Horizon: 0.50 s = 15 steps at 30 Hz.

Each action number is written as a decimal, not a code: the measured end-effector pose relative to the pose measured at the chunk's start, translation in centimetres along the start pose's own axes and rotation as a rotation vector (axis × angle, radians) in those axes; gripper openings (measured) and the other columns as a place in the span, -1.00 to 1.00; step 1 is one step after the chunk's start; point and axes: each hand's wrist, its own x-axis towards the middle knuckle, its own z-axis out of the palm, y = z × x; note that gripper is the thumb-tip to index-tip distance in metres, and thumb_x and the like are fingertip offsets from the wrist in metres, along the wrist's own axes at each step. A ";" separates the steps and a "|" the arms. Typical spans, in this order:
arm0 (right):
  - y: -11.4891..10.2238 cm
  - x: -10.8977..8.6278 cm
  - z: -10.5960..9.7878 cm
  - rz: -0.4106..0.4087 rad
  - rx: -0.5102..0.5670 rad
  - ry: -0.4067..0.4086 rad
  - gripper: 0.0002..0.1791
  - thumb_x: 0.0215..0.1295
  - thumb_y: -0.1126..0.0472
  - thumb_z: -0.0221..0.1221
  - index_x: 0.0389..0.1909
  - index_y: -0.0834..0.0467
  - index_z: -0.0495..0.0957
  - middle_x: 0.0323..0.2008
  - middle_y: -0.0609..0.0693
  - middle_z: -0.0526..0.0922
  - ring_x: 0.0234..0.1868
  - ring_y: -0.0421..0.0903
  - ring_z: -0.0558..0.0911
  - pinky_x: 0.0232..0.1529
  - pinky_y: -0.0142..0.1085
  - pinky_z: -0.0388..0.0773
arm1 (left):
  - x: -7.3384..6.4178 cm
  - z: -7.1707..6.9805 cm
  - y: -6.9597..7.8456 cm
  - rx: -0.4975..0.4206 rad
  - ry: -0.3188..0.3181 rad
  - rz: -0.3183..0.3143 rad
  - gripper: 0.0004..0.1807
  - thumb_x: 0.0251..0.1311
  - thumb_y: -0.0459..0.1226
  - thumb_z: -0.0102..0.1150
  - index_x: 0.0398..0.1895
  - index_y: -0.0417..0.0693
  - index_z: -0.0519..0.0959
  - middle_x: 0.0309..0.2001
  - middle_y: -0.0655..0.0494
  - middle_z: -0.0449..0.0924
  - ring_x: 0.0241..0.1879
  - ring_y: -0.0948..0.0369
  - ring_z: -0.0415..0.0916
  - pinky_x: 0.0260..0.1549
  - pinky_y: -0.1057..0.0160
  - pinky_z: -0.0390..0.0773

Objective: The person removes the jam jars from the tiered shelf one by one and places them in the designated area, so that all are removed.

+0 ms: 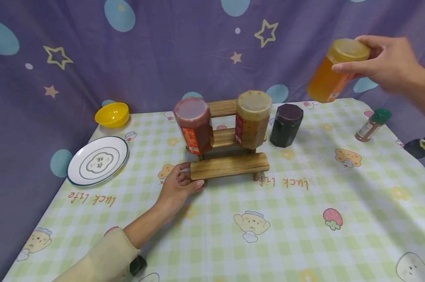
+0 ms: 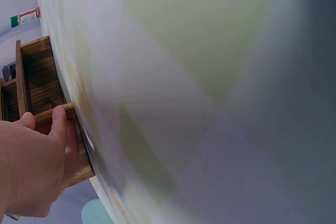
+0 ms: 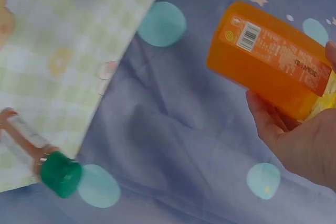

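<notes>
My right hand (image 1: 392,64) grips an orange jar (image 1: 326,80) by its yellow lid, tilted and held up above the table's back right. In the right wrist view the jar (image 3: 268,56) shows a label with a barcode. My left hand (image 1: 179,186) holds the left end of the lowest step of a wooden tiered rack (image 1: 230,166); in the left wrist view the fingers pinch the rack's wooden side. A red jar (image 1: 195,127) stands on the rack's left, and a yellowish-brown jar (image 1: 253,121) on its right. Beside the rack is a dark jar (image 1: 286,125).
At the right stands a small green-capped spice bottle (image 1: 372,125). On the left are a white plate (image 1: 122,158) with a dark rim and a yellow bowl (image 1: 114,115). A checked cloth (image 1: 212,243) covers the table, and a purple curtain (image 1: 163,51) hangs behind.
</notes>
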 end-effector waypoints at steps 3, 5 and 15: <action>0.9 -0.6 0.0 0.023 -0.021 0.023 -0.54 0.06 0.15 0.43 -0.03 -0.05 0.48 -0.33 -0.32 0.60 -0.49 -0.33 0.60 -0.54 -0.64 0.56 | 0.0 0.0 0.0 -0.007 0.004 -0.006 -0.28 0.18 -0.52 0.21 0.37 -0.11 0.15 0.07 -0.23 0.44 -0.01 0.04 0.53 0.00 0.16 0.65; 1.5 -0.9 0.0 0.038 -0.026 0.021 -0.54 0.05 0.13 0.43 -0.03 -0.07 0.48 -0.34 -0.34 0.61 -0.47 -0.34 0.59 -0.54 -0.64 0.55 | 0.0 0.1 0.0 -0.007 0.006 -0.009 -0.28 0.18 -0.52 0.21 0.37 -0.10 0.16 0.07 -0.22 0.44 -0.01 0.04 0.53 0.00 0.16 0.65; 5.4 -1.9 1.3 0.043 -0.199 -0.023 -0.26 0.11 -0.01 0.39 0.31 0.06 0.35 -0.32 -0.44 0.54 -0.29 -0.37 0.49 -0.48 -0.64 0.46 | 0.1 0.1 -0.1 -0.012 0.008 -0.011 -0.28 0.18 -0.52 0.21 0.38 -0.09 0.15 0.08 -0.21 0.43 0.00 0.05 0.53 0.00 0.16 0.65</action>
